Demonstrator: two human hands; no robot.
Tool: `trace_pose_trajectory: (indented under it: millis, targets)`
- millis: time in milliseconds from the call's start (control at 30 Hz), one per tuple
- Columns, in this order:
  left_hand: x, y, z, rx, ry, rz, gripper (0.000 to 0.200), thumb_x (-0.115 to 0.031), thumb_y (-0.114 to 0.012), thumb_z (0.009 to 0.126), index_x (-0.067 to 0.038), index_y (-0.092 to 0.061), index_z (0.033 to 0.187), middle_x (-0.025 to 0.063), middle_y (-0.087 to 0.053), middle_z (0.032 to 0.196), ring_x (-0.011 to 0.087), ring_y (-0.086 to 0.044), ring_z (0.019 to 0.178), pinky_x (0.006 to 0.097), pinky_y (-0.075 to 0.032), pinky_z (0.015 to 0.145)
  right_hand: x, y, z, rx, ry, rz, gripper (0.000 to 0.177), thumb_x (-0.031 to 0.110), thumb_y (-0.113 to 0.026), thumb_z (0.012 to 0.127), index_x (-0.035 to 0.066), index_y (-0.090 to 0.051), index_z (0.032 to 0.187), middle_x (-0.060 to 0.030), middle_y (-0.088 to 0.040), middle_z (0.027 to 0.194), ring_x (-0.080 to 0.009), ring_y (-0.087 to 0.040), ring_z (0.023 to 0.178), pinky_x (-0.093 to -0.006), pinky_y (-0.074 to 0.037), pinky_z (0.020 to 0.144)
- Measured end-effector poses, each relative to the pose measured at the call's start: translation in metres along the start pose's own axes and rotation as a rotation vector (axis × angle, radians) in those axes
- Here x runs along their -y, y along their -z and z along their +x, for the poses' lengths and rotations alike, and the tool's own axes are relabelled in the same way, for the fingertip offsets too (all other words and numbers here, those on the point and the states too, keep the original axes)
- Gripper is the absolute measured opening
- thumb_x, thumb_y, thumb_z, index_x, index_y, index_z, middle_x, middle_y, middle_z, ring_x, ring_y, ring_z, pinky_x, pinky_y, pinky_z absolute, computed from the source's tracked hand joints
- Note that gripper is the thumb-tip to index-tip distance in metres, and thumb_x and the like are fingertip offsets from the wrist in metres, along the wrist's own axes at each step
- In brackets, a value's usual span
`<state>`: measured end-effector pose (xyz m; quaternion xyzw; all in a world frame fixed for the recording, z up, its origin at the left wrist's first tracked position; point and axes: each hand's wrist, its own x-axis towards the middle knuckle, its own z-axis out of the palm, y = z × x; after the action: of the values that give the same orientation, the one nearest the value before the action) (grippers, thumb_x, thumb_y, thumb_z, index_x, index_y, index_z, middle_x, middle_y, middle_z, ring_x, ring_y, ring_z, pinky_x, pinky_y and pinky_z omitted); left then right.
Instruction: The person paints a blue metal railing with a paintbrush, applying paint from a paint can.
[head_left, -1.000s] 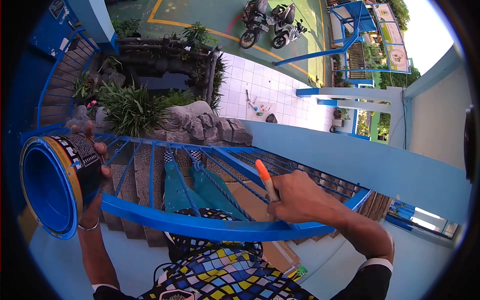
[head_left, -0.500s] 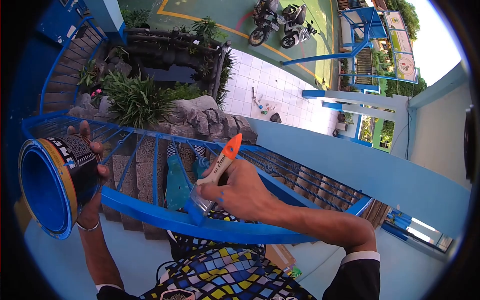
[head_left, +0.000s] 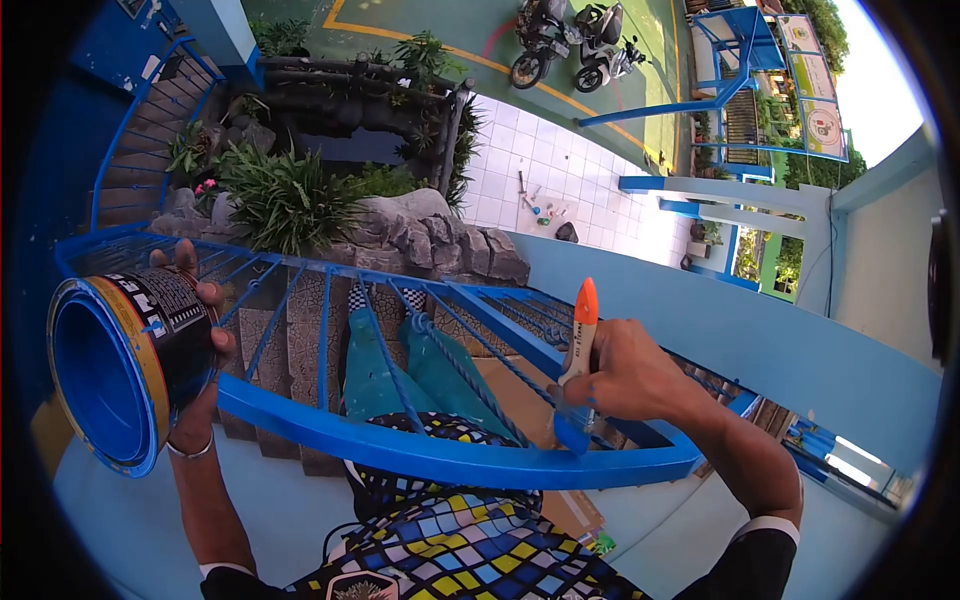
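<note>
Two closed grips: our left hand (head_left: 197, 398) clasps the can (head_left: 120, 370); our right hand (head_left: 632, 380) has advanced the brush (head_left: 578, 352), painting the rail (head_left: 400, 452).

Paint can (head_left: 120, 370): black label, gold rim, inside coated blue. It is held tipped on its side in the left hand (head_left: 205, 345), mouth toward the camera.

Paintbrush (head_left: 579, 350): pale handle, orange tip. It is held upright in the right hand (head_left: 635, 378), with blue bristles pressed to the railing (head_left: 400, 450).
</note>
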<state>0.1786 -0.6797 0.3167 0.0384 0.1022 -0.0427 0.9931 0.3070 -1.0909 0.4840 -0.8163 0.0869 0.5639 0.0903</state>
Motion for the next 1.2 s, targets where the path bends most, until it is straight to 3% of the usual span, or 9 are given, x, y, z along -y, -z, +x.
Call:
trace_pose_trajectory:
  millis: [233,333,433,467,567,867,1033,1100,1200]
  targets:
    - [0.004,-0.009,0.002,0.030,-0.026,0.014,0.083,-0.039,-0.077,0.091,-0.018,-0.035,0.159,0.0072,-0.032,0.168,0.0333,-0.046,0.140,0.0653,-0.052,0.104,0.105,-0.056,0.038,0.288,0.544,0.233,0.019,0.011,-0.071,0.076,-0.006,-0.067,0.078,-0.0254,-0.068,0.069,-0.0359,-0.071,0.065,-0.0466,-0.056,0.070]
    - [0.004,-0.018,-0.001,-0.008,-0.044,-0.007,0.083,-0.040,-0.076,0.091,-0.018,-0.035,0.160,0.0069,-0.031,0.168,0.0340,-0.044,0.141,0.0655,-0.050,0.105,0.140,-0.073,0.061,0.241,0.653,0.294,0.020,0.013,-0.078,0.085,-0.004,-0.072,0.094,-0.0182,-0.075,0.083,-0.0252,-0.074,0.079,-0.0378,-0.058,0.073]
    - [0.001,-0.015,-0.005,0.009,-0.047,-0.008,0.083,-0.040,-0.075,0.092,-0.018,-0.034,0.160,0.0068,-0.031,0.168,0.0346,-0.043,0.141,0.0655,-0.049,0.106,0.143,-0.103,0.094,0.231,0.783,0.606,0.026,0.012,-0.082,0.087,-0.003,-0.072,0.105,-0.0181,-0.077,0.099,-0.0250,-0.075,0.091,-0.0390,-0.059,0.087]
    - [0.001,-0.014,-0.005,0.026,-0.043,-0.026,0.083,-0.039,-0.077,0.091,-0.018,-0.034,0.160,0.0064,-0.031,0.168,0.0343,-0.043,0.141,0.0650,-0.048,0.107,0.140,-0.106,0.103,0.300,0.796,0.596,0.032,0.013,-0.083,0.088,-0.002,-0.071,0.114,-0.0151,-0.076,0.111,-0.0237,-0.073,0.102,-0.0400,-0.057,0.099]
    - [-0.004,-0.013,-0.007,0.049,-0.071,-0.017,0.083,-0.037,-0.078,0.091,-0.018,-0.035,0.159,0.0059,-0.031,0.168,0.0340,-0.043,0.141,0.0646,-0.048,0.108,0.113,-0.130,0.125,0.360,0.928,0.640,0.028,0.009,-0.083,0.086,-0.002,-0.072,0.110,-0.0137,-0.077,0.104,-0.0231,-0.074,0.098,-0.0381,-0.057,0.090]
    - [-0.009,-0.003,-0.017,0.027,-0.126,-0.005,0.081,-0.034,-0.078,0.091,-0.018,-0.035,0.158,0.0056,-0.031,0.167,0.0326,-0.043,0.141,0.0633,-0.050,0.106,0.015,-0.058,0.107,0.682,0.847,0.406,0.030,0.014,-0.087,0.081,0.003,-0.077,0.108,-0.0094,-0.078,0.102,-0.0230,-0.072,0.097,-0.0378,-0.055,0.091]
    - [-0.007,-0.002,-0.020,0.019,-0.141,-0.018,0.080,-0.032,-0.077,0.092,-0.018,-0.036,0.158,0.0055,-0.031,0.167,0.0322,-0.043,0.141,0.0629,-0.050,0.106,0.037,-0.013,0.118,0.907,0.693,0.213,0.034,0.014,-0.090,0.077,0.001,-0.076,0.105,-0.0114,-0.078,0.103,-0.0235,-0.073,0.101,-0.0384,-0.056,0.090]
    - [-0.007,-0.003,-0.021,0.016,-0.147,-0.015,0.080,-0.033,-0.077,0.092,-0.018,-0.036,0.159,0.0054,-0.031,0.167,0.0320,-0.043,0.141,0.0628,-0.050,0.107,0.061,-0.027,0.134,1.012,0.680,0.236,0.039,0.017,-0.091,0.075,0.000,-0.075,0.106,-0.0106,-0.077,0.100,-0.0223,-0.072,0.096,-0.0381,-0.054,0.089]
    - [-0.005,-0.004,-0.027,0.005,-0.149,-0.010,0.081,-0.034,-0.077,0.091,-0.018,-0.036,0.159,0.0054,-0.030,0.168,0.0318,-0.043,0.141,0.0627,-0.049,0.107,0.102,-0.078,0.170,1.044,0.857,0.228,0.043,0.015,-0.092,0.074,0.000,-0.072,0.109,-0.0107,-0.078,0.100,-0.0219,-0.072,0.097,-0.0364,-0.054,0.091]
